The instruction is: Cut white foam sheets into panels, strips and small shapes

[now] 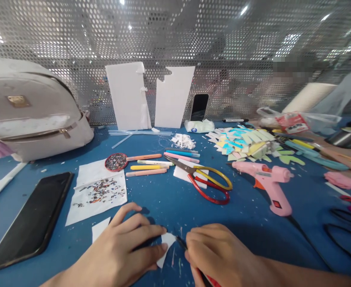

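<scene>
Low in the view, my left hand (130,243) holds a small white piece (167,244) against the blue table, thumb and index finger on it. Its material is hard to tell, paper or thin foam board. My right hand (218,251) is closed around a slim pen-like tool (181,242) with a dark tip and some red and black lower down; its exact kind is partly hidden. That tip meets the white piece's upper right corner. Another white scrap (100,229) lies partly under my left hand. Scissors (205,177) with red and yellow handles rest beyond my hands.
Left are a phone (28,219), a backpack (32,107) and a sheet (85,209) with glitter beside a red dish (116,162). Several markers (148,167) lie mid-table. Right, a pink glue gun (265,175) trails its cord near paper scraps (244,141). White boards (129,97) lean behind.
</scene>
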The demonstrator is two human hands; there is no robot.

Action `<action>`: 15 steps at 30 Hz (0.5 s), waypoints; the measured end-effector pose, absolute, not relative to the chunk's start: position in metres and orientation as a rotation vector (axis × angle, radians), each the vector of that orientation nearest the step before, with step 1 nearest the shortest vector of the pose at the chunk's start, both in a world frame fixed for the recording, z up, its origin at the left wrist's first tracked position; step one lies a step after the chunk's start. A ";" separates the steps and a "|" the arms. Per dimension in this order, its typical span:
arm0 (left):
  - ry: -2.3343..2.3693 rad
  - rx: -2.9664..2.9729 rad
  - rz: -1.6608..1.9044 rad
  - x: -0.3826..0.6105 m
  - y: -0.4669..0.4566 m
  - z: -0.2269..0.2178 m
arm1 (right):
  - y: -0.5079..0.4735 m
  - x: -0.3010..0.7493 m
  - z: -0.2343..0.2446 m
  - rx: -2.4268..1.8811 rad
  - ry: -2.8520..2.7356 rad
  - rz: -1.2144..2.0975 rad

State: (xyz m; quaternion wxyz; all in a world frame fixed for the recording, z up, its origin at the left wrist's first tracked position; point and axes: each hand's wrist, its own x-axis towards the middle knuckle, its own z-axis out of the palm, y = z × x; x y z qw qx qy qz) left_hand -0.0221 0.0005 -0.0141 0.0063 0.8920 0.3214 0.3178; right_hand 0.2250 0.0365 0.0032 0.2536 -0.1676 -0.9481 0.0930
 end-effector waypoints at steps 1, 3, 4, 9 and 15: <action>1.004 2.794 0.983 -0.022 0.000 -0.014 | 0.037 0.225 0.003 -0.456 -2.582 0.267; 0.999 2.789 0.953 -0.023 0.000 -0.013 | 0.040 0.225 0.004 -0.444 -2.590 0.325; 0.992 2.780 0.945 -0.024 0.000 -0.012 | 0.041 0.225 0.005 -0.431 -2.586 0.362; 0.950 2.726 0.836 -0.028 0.003 -0.005 | 0.044 0.223 0.012 -0.430 -2.525 0.432; 0.959 2.649 0.710 -0.029 0.008 0.004 | 0.044 0.221 0.014 -0.427 -2.515 0.389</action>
